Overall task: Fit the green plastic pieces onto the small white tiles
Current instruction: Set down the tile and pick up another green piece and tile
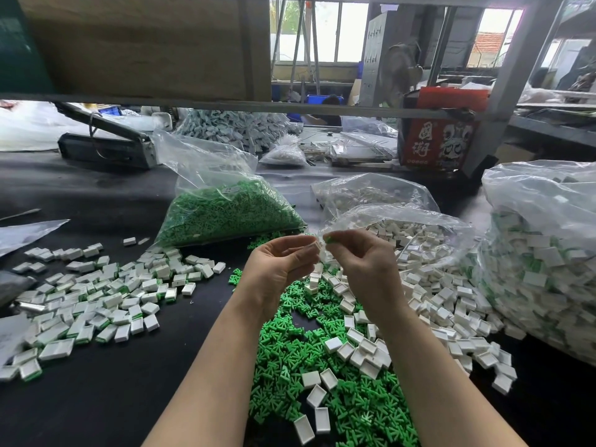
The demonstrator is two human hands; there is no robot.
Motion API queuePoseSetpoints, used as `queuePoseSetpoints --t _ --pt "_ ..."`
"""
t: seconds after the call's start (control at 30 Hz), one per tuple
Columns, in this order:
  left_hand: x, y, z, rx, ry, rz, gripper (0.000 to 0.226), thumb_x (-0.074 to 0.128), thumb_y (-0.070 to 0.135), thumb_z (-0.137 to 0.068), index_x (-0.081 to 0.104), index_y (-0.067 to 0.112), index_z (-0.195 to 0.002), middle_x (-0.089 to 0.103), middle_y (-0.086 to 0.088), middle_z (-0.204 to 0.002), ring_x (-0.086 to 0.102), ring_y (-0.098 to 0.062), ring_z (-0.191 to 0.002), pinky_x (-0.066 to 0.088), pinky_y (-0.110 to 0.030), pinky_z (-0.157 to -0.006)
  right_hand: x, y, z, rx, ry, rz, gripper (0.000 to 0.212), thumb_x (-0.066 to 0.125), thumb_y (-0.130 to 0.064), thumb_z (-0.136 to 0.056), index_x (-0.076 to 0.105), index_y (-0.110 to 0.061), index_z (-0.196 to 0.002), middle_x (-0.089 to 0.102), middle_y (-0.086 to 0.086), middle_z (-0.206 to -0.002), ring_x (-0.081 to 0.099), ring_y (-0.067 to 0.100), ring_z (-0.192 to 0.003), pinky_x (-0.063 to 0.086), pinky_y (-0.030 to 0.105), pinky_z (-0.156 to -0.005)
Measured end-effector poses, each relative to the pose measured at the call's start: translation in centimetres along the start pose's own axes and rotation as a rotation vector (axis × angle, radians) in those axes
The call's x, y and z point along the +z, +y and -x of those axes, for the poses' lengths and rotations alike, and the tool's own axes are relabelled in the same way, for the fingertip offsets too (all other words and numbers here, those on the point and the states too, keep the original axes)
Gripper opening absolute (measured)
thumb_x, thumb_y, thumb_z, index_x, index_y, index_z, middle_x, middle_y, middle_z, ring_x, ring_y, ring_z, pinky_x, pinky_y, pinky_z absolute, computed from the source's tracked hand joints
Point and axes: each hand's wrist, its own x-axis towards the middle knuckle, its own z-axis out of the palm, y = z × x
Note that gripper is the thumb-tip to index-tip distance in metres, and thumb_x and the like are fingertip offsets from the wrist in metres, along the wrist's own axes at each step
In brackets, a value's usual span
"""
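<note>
1. progress: finished tiles, white with green showing at their edges, lie in a wide spread well to the left of the hands; the job appears partly done.
2. remaining stock: loose green pieces and empty white tiles lie below and to the right of the hands, so much is left.
3. left hand: pinches one white tile at its fingertips.
4. right hand: pinches one green piece, just beside that tile, seemingly not yet seated.
</note>
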Motion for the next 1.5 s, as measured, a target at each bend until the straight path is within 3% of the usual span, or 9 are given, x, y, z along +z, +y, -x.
queuePoseSetpoints --t 0.1,0.27,0.5,0.7,0.87,1.23,1.37,1.5 --pt "0.1 0.1 0.1 0.026 0.008 -0.029 0.027 0.083 0.018 -0.056 0.081 0.016 -0.083 0.076 -0.009 -0.087 0.072 -0.016 -0.075 0.057 -0.022 -0.066 0.1 0.1 0.0 -0.017 0.018 0.071 0.014 0.069 -0.005 -0.088 0.071 -0.013 -0.1 0.073 0.002 -0.087 0.068 0.02 -0.076 0.057 0.027 -0.07" --pt "0.0 0.2 0.1 0.061 0.034 -0.091 0.023 0.082 0.018 -0.061 0.081 0.016 -0.084 0.077 -0.011 -0.087 0.072 -0.017 -0.077 0.057 -0.022 -0.068 0.2 0.3 0.1 -0.088 0.023 0.183 0.01 0.072 -0.009 -0.085 0.071 -0.008 -0.095 0.071 0.0 -0.085 0.069 0.01 -0.079 0.055 0.018 -0.074" --pt "-0.2 0.3 0.2 0.099 0.024 -0.192 0.018 0.08 0.015 -0.065 0.081 0.017 -0.083 0.077 -0.011 -0.085 0.072 -0.018 -0.074 0.057 -0.022 -0.068 0.2 0.2 0.2 -0.159 0.032 0.251 0.011 0.073 -0.007 -0.084 0.074 -0.012 -0.093 0.071 -0.009 -0.081 0.068 0.002 -0.074 0.056 0.017 -0.073" --pt "-0.2 0.4 0.4 0.082 -0.001 -0.163 0.02 0.08 0.013 -0.064 0.081 0.014 -0.084 0.076 -0.011 -0.083 0.072 -0.017 -0.072 0.056 -0.022 -0.065 0.0 0.0 0.2 -0.076 -0.017 0.131 0.013 0.073 -0.005 -0.084 0.074 -0.01 -0.095 0.073 -0.003 -0.085 0.069 0.008 -0.076 0.056 0.019 -0.072" --pt "0.4 0.1 0.3 0.068 0.024 -0.106 0.022 0.081 0.015 -0.063 0.08 0.012 -0.085 0.076 -0.012 -0.084 0.072 -0.017 -0.071 0.055 -0.021 -0.063 0.3 0.0 0.4 -0.032 0.055 -0.019 0.015 0.073 -0.004 -0.084 0.073 -0.017 -0.092 0.074 -0.002 -0.085 0.071 0.012 -0.077 0.056 0.019 -0.071" --pt "0.9 -0.3 0.2 0.077 0.057 -0.087 0.019 0.081 0.017 -0.062 0.081 0.014 -0.081 0.076 -0.01 -0.082 0.072 -0.017 -0.071 0.055 -0.021 -0.063 0.5 0.6 0.4 0.024 0.089 -0.14 0.015 0.073 -0.004 -0.083 0.073 -0.006 -0.098 0.075 0.002 -0.087 0.072 0.01 -0.078 0.053 0.016 -0.069" --pt "1.4 -0.5 0.2 0.095 0.093 -0.092 0.017 0.082 0.018 -0.061 0.08 0.015 -0.078 0.076 -0.01 -0.079 0.072 -0.017 -0.07 0.054 -0.02 -0.061 0.8 0.8 0.3 0.016 0.157 -0.055 0.01 0.074 -0.007 -0.083 0.075 -0.013 -0.091 0.075 -0.003 -0.081 0.07 0.006 -0.073 0.052 0.017 -0.065" --pt "1.9 -0.5 0.1 0.095 0.122 -0.061 0.022 0.082 0.017 -0.06 0.079 0.012 -0.081 0.076 -0.012 -0.08 0.072 -0.017 -0.071 0.054 -0.02 -0.06 1.4 0.8 0.5 0.021 0.246 -0.123 0.016 0.074 -0.006 -0.083 0.074 -0.021 -0.082 0.074 -0.007 -0.074 0.07 0.005 -0.069 0.051 0.015 -0.062"
